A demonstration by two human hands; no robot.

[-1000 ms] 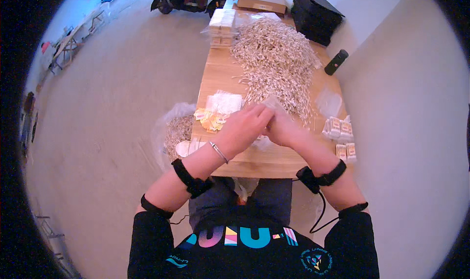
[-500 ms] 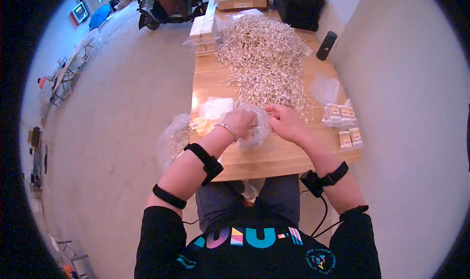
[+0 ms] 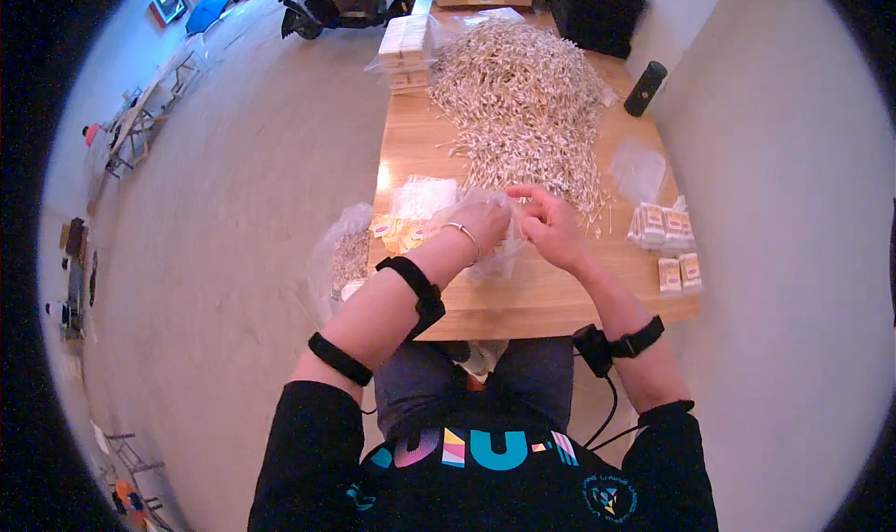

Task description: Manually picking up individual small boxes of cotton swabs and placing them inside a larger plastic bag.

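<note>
Both hands meet mid-table: left hand [image 3: 483, 222] and right hand [image 3: 551, 226] pinch a clear plastic bag [image 3: 495, 252] between closed fingers. Beyond them sprawls the stick pile [image 3: 523, 103]; bare wooden table [image 3: 551, 294] lies nearer, toward its front edge.

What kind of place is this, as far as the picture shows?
Probably a small packing workroom. A wooden table carries a big heap of small pale sticks, stacks of little filled packets lie at its right edge, and both hands work a clear plastic bag.
</note>
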